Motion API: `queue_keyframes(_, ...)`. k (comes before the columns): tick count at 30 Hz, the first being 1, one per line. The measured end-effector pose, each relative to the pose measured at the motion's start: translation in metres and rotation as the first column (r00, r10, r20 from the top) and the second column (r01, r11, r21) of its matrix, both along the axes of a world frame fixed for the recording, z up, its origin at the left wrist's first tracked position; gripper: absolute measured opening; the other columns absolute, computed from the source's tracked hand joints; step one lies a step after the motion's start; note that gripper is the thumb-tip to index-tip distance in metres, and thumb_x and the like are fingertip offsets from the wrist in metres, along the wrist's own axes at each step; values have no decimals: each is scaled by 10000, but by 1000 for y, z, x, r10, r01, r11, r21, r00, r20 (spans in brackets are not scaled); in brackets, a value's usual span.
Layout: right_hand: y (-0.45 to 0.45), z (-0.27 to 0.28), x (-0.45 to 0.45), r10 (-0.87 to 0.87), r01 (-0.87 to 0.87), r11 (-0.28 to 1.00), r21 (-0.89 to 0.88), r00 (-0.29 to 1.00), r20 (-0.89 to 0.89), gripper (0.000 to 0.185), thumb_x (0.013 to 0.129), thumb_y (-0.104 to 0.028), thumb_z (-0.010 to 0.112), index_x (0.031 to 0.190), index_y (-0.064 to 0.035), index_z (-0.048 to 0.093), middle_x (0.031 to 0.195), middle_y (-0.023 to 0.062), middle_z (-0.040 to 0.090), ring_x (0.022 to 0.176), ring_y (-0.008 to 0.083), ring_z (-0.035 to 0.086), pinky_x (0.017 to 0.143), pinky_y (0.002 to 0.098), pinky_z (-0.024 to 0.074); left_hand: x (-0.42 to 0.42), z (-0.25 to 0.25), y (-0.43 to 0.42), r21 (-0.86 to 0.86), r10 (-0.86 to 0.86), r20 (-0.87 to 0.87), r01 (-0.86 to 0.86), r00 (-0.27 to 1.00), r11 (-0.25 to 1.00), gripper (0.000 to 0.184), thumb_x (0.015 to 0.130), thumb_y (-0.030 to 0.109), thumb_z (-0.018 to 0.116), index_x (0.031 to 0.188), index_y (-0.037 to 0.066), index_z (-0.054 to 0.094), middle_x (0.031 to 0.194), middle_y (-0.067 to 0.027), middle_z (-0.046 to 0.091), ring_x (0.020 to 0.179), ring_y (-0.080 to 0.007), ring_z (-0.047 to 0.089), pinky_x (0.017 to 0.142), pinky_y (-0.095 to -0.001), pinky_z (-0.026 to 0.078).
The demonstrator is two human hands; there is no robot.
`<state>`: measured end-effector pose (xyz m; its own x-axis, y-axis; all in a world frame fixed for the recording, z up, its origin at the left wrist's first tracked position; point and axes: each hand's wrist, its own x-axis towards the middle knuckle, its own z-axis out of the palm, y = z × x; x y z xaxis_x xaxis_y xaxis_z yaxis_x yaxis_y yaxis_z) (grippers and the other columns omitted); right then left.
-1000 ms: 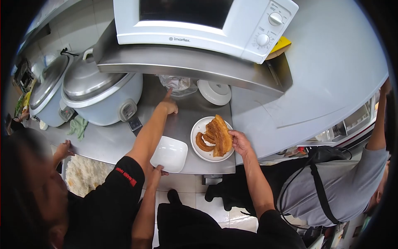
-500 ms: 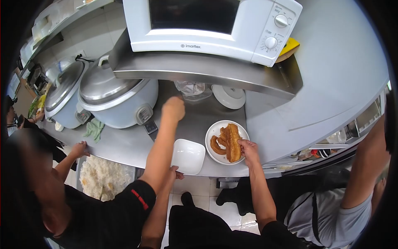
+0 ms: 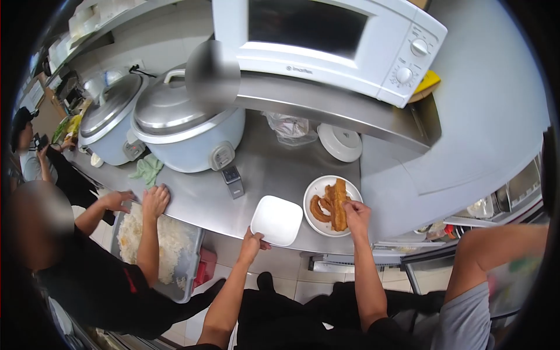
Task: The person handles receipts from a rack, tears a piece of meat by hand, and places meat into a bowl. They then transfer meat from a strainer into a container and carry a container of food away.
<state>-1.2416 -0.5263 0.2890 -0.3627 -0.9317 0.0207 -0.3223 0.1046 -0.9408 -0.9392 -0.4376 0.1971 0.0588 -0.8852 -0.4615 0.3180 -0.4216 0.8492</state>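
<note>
My left hand [image 3: 251,245] grips the near left edge of a white square dish [image 3: 278,220], which has nothing in it and sits at the counter's front edge. My right hand [image 3: 357,219] is closed on the near right side of a long golden-brown fried dough stick [image 3: 339,198]. That stick lies over a round white plate [image 3: 310,194]. Beside it on the plate are curved brown fried pieces [image 3: 317,208]. The dish and the plate stand close side by side.
Rice cookers [image 3: 186,137] and a green cloth [image 3: 146,169] stand left, near a small dark device [image 3: 233,182]. A microwave [image 3: 326,46] rests on a steel shelf [image 3: 332,111] above. A co-worker [image 3: 93,274] leans over a rice tub [image 3: 189,256]. Another person [image 3: 472,291] is at right.
The co-worker's arm, which reached across the counter in front of me, has withdrawn to the rice tub. In my right hand the fried dough stick has turned edge-on. My view has shifted left.
</note>
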Motion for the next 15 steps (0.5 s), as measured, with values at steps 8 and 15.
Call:
queue_keyframes(8, 18, -13, 19, -10, -293, 886, -360, 763, -647, 206, 787, -130, 581, 897, 32, 642, 837, 179, 594, 796, 334, 572, 711, 400, 462, -17, -43, -5, 46, 75, 328, -95, 942, 994, 466, 847, 185, 493, 1260, -14, 410, 887, -177, 634, 804, -271, 623, 747, -389, 492)
queue_keyframes(15, 31, -52, 37, 22, -272, 942, -194, 629, -777, 192, 781, -106, 613, 945, -9, 636, 1009, 184, 568, 972, 363, 532, 822, 414, 455, -2, 27, 6, -31, 29, 2, -29, 1000, 999, 435, 815, 108, 447, 1228, -17, 392, 779, -133, 566, 514, -179, 549, 493, -314, 495)
